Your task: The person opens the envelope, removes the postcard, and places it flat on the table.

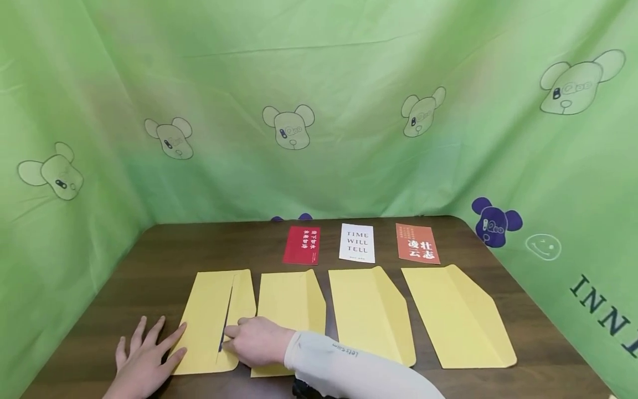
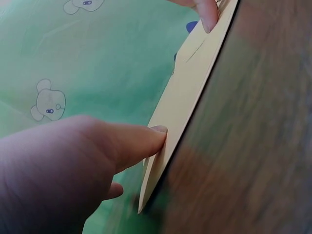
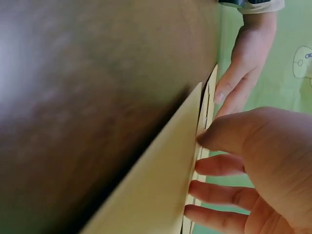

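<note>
A yellow envelope lies leftmost on the brown table, with a long slit beside its flap. A narrow dark blue strip shows in the slit; the rest of it is hidden. My left hand has its fingers spread, thumb and index finger resting on the envelope's left edge. In the left wrist view the left thumb presses on the envelope. My right hand reaches across from the right, fingertips touching the envelope at the slit. The right wrist view shows its fingers fairly straight and apart.
Three more yellow envelopes lie in a row to the right, flaps unfolded. Behind them are a red card, a white card and an orange card. Green curtains surround the table.
</note>
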Demonstrator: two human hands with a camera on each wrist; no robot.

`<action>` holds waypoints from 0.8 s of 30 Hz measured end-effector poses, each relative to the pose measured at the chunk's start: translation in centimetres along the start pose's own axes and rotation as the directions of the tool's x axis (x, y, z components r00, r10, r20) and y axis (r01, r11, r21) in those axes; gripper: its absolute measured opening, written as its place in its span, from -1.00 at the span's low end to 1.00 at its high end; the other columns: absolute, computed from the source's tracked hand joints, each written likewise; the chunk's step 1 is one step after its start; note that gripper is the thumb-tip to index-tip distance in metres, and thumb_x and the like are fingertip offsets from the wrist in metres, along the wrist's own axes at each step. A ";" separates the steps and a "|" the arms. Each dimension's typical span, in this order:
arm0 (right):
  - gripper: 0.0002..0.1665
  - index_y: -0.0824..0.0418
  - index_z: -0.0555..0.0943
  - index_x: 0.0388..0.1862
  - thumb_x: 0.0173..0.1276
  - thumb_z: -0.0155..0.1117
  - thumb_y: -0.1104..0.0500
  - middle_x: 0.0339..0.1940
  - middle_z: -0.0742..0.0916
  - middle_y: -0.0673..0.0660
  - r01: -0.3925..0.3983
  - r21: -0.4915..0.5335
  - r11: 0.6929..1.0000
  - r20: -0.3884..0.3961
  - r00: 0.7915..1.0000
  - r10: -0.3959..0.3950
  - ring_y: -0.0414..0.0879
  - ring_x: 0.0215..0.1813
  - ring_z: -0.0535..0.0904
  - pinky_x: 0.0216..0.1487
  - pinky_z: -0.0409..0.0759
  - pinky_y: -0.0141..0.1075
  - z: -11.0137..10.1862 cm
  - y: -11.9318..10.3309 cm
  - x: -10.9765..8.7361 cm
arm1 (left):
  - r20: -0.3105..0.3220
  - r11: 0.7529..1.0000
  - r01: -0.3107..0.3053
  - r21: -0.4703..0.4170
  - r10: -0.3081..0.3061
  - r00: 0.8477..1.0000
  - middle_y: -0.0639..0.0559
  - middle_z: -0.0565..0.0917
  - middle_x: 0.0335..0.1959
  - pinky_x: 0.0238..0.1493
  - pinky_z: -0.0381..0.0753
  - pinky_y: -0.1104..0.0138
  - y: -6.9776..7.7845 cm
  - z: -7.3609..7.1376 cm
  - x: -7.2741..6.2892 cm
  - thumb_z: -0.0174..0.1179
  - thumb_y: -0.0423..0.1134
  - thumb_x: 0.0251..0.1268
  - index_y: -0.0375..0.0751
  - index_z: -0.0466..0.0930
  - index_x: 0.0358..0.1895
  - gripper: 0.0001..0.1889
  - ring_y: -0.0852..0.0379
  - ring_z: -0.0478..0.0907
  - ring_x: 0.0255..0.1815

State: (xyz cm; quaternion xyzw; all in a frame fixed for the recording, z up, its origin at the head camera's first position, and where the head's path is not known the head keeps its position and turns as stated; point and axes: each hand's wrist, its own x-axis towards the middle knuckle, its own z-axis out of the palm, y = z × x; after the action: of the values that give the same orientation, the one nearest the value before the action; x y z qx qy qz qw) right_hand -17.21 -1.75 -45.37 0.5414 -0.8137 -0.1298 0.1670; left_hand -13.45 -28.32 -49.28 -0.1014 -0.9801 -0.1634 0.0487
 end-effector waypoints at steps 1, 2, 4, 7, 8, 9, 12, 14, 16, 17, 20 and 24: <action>-0.76 -0.20 0.75 -0.07 0.46 0.18 0.05 -0.33 0.55 -0.18 -0.006 -0.011 1.000 0.005 1.000 0.006 -0.29 -0.42 0.42 -0.48 0.44 -0.52 -0.1 0.0 0.0 | -0.004 1.000 -0.005 -0.003 0.005 1.000 -0.50 0.20 0.42 0.17 -0.25 -0.52 0.1 0.0 0.0 0.08 0.16 0.45 -0.08 0.49 0.37 -0.42 -0.52 -0.20 0.49; -0.76 -0.21 0.75 -0.04 0.46 0.18 0.04 -0.31 0.56 -0.18 -0.011 -0.023 1.000 0.008 1.000 0.011 -0.29 -0.41 0.43 -0.48 0.45 -0.52 -0.2 -0.1 0.0 | -0.008 1.000 -0.009 -0.007 0.009 1.000 -0.50 0.21 0.42 0.18 -0.26 -0.52 0.2 0.0 0.0 0.09 0.16 0.44 -0.09 0.50 0.37 -0.42 -0.52 -0.20 0.49; -0.74 -0.21 0.74 0.02 0.47 0.18 0.00 -0.29 0.58 -0.18 -0.013 -0.047 0.999 0.011 1.000 0.014 -0.29 -0.40 0.45 -0.47 0.46 -0.52 -0.3 -0.2 0.0 | -0.011 1.000 -0.008 -0.015 0.008 1.000 -0.51 0.20 0.41 0.17 -0.26 -0.52 0.3 0.0 0.0 0.10 0.17 0.43 -0.10 0.50 0.37 -0.41 -0.52 -0.22 0.49; -0.73 -0.21 0.73 0.05 0.47 0.19 -0.01 -0.26 0.58 -0.17 -0.012 -0.063 0.998 0.022 1.000 0.013 -0.30 -0.39 0.46 -0.47 0.47 -0.53 -0.6 -0.3 0.1 | -0.020 1.000 -0.004 -0.021 0.004 1.000 -0.50 0.20 0.42 0.17 -0.24 -0.52 0.3 -0.1 0.0 0.14 0.19 0.39 -0.12 0.52 0.35 -0.39 -0.53 -0.23 0.49; -0.74 -0.21 0.73 0.04 0.47 0.20 -0.01 -0.26 0.58 -0.17 -0.012 -0.063 0.998 0.030 0.999 0.014 -0.30 -0.39 0.46 -0.47 0.47 -0.54 -0.7 -0.3 0.2 | -0.022 1.000 -0.003 -0.020 0.003 1.000 -0.50 0.20 0.42 0.17 -0.24 -0.52 0.3 -0.2 -0.1 0.15 0.19 0.38 -0.12 0.52 0.35 -0.38 -0.53 -0.24 0.49; -0.74 -0.20 0.73 0.03 0.47 0.19 -0.01 -0.26 0.58 -0.16 -0.012 -0.059 0.998 0.040 0.999 0.014 -0.30 -0.39 0.45 -0.47 0.46 -0.54 -0.8 -0.3 0.3 | -0.023 1.000 -0.002 -0.018 0.002 1.000 -0.49 0.20 0.42 0.17 -0.23 -0.52 0.3 -0.3 -0.1 0.15 0.20 0.37 -0.12 0.53 0.34 -0.38 -0.53 -0.24 0.49; -0.75 -0.19 0.75 -0.03 0.52 0.14 0.01 -0.27 0.56 -0.15 -0.021 -0.038 0.999 0.068 0.997 0.023 -0.30 -0.40 0.45 -0.48 0.48 -0.54 -1.1 -0.1 0.6 | -0.025 1.000 0.001 -0.016 -0.001 1.000 -0.48 0.20 0.42 0.17 -0.23 -0.52 0.3 -0.5 0.0 0.18 0.21 0.34 -0.13 0.55 0.32 -0.36 -0.52 -0.25 0.50; -0.75 -0.18 0.76 -0.07 0.53 0.12 0.01 -0.27 0.55 -0.14 -0.035 -0.021 0.999 0.086 0.996 0.037 -0.30 -0.41 0.45 -0.48 0.49 -0.53 -1.1 0.0 0.7 | -0.023 1.000 0.000 -0.021 -0.001 1.000 -0.48 0.19 0.43 0.17 -0.24 -0.52 0.3 -0.6 0.1 0.19 0.22 0.33 -0.13 0.55 0.32 -0.36 -0.53 -0.26 0.49; -0.75 -0.16 0.76 -0.13 0.53 0.12 0.02 -0.28 0.54 -0.14 -0.053 0.001 0.999 0.099 0.994 0.053 -0.30 -0.42 0.45 -0.48 0.52 -0.51 -1.1 0.1 0.9 | -0.020 1.000 0.001 -0.026 -0.002 1.000 -0.48 0.19 0.43 0.17 -0.23 -0.52 0.4 -0.6 0.2 0.19 0.22 0.32 -0.13 0.55 0.31 -0.36 -0.55 -0.24 0.48; -0.75 -0.15 0.77 -0.16 0.53 0.13 0.02 -0.29 0.53 -0.14 -0.061 0.011 0.998 0.103 0.993 0.059 -0.30 -0.43 0.45 -0.47 0.52 -0.51 -1.0 0.1 0.9 | -0.019 1.000 0.002 -0.028 -0.002 1.000 -0.48 0.19 0.42 0.17 -0.23 -0.52 0.4 -0.6 0.2 0.20 0.22 0.31 -0.13 0.55 0.31 -0.35 -0.55 -0.23 0.48; -0.72 -0.12 0.76 -0.28 0.54 0.11 0.00 -0.32 0.53 -0.15 -0.070 0.019 0.997 0.101 0.993 0.067 -0.31 -0.45 0.47 -0.45 0.54 -0.51 -1.0 0.2 1.0 | -0.014 0.999 0.001 -0.035 -0.001 1.000 -0.49 0.20 0.42 0.16 -0.22 -0.52 0.5 -0.4 0.2 0.20 0.22 0.31 -0.14 0.56 0.31 -0.35 -0.56 -0.22 0.47; -0.74 -0.12 0.76 -0.32 0.50 0.15 0.03 -0.33 0.54 -0.15 -0.041 0.014 0.999 0.104 0.994 0.039 -0.33 -0.45 0.47 -0.42 0.54 -0.52 -1.1 0.2 1.0 | 0.003 0.999 0.006 -0.044 -0.006 1.000 -0.49 0.19 0.42 0.16 -0.23 -0.52 0.4 -0.4 0.1 0.20 0.23 0.31 -0.16 0.54 0.32 -0.33 -0.56 -0.23 0.47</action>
State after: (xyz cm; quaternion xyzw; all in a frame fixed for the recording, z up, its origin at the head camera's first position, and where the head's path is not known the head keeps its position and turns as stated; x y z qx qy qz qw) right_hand -17.32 -2.66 -44.17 0.5189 -0.8329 -0.1480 0.1230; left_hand -13.42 -28.07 -48.80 -0.0997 -0.9767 -0.1847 0.0446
